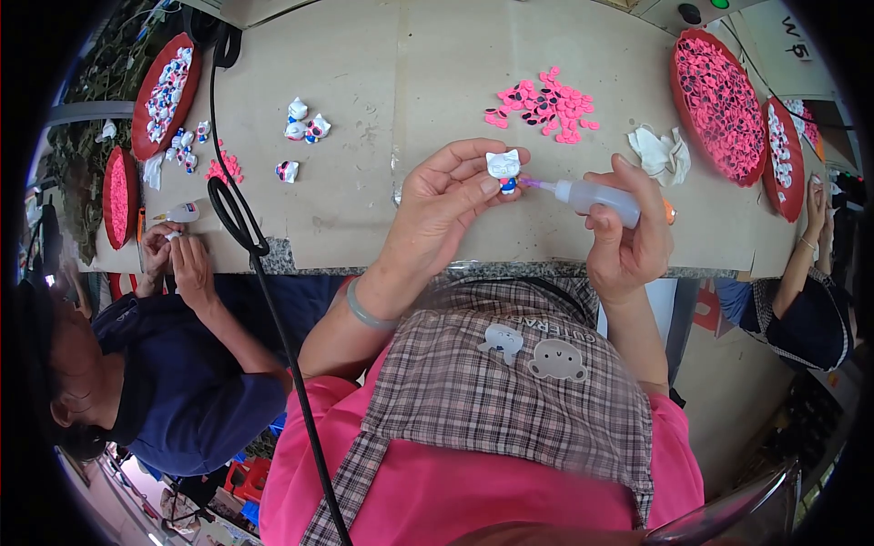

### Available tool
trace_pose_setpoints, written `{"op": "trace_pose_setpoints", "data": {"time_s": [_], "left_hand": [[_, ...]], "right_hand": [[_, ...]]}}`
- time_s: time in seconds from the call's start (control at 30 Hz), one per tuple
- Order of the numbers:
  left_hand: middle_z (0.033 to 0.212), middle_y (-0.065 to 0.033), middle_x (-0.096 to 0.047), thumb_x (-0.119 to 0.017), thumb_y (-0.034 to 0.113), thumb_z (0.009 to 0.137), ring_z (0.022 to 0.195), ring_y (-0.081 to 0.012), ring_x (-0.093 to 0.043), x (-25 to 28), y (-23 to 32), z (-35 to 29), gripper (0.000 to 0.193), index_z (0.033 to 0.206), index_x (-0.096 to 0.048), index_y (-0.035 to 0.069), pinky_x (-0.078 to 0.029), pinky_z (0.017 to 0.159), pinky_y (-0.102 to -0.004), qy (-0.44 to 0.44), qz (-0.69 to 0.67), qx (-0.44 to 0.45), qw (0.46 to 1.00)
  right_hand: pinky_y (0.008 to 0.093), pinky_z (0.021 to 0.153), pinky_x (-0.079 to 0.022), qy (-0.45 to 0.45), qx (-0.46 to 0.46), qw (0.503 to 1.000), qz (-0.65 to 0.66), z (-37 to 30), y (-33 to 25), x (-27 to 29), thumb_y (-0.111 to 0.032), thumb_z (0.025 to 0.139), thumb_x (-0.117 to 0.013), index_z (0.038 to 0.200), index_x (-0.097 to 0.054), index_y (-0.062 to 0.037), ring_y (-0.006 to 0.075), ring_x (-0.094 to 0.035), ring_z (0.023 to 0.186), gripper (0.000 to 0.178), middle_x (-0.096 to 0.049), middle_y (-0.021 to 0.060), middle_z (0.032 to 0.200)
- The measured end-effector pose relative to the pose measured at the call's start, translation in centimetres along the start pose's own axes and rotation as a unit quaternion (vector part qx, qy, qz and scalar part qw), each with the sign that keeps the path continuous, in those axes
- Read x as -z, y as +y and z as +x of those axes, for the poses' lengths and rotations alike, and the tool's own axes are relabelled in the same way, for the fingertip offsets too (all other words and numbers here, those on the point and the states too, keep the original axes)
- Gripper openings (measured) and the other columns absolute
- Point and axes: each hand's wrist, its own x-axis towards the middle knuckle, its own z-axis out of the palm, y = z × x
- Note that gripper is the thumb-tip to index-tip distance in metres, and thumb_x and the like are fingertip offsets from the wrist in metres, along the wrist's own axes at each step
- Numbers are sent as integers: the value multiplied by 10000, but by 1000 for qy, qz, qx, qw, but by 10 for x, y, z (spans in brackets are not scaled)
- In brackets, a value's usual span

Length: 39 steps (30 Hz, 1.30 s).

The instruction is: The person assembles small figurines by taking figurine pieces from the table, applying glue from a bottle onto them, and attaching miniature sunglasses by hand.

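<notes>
Between the thumb and fingers of my left hand (452, 193) is a small white cat figurine (503, 166) with a blue and red body, held upright above the table. My right hand (630, 227) grips a translucent squeeze bottle (603, 200) lying nearly level. Its thin purple nozzle (537, 184) points left and reaches the figurine's side; whether it touches cannot be made out. Beyond my hands lies a loose pile of small pink pieces (555, 105), some with dark faces. A crumpled white cloth (659, 153) rests to the right of the pile.
Several figurines (305, 126) stand at the left middle. Red trays hold pink pieces (719, 105) at right and figurines (169, 91) at left. A black cable (238, 214) hangs across the left side. Co-workers sit at left (196, 382) and right (801, 300).
</notes>
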Motion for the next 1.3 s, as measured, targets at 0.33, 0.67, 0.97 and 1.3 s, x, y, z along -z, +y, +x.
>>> {"op": "trace_pose_setpoints", "data": {"time_s": [0.33, 0.67, 0.97, 1.3], "left_hand": [[1158, -164, -613, -564, 36, 900, 1061, -252, -607, 0, 2, 0, 277, 1171, -539, -12, -488, 919, -351, 7, 28, -20, 999], [1161, -168, -611, -577, 39, 893, 1084, -220, -588, 1, -1, 0, 285, 1172, -545, -10, -485, 911, -328, -5, 23, -6, 1000], [1158, -178, -611, -588, 43, 888, 1078, -212, -587, 1, 0, 0, 282, 1163, -554, -9, -486, 900, -319, -3, 22, -1, 1000], [1154, -176, -612, -590, 45, 886, 1087, -214, -582, 1, 0, 0, 281, 1158, -551, -16, -483, 903, -319, -11, 23, -7, 1000]], "right_hand": [[228, 515, -453, 32, -26, 995, 87, 1, 4, -3, -201, 970, -492, 1256, -453, 55, 147, -575, 634, 386, -625, 184, 903], [222, 515, -462, 26, -27, 996, 84, 1, 8, -9, -160, 952, -510, 1238, -474, 67, 146, -591, 632, 367, -635, 184, 887], [211, 508, -451, 15, -32, 997, 62, 1, 8, -8, -157, 939, -532, 1229, -491, 57, 130, -579, 618, 363, -640, 170, 874], [210, 509, -453, 17, -14, 999, 33, 3, 6, -4, -164, 941, -530, 1220, -503, 60, 128, -578, 614, 359, -644, 164, 856]]}}
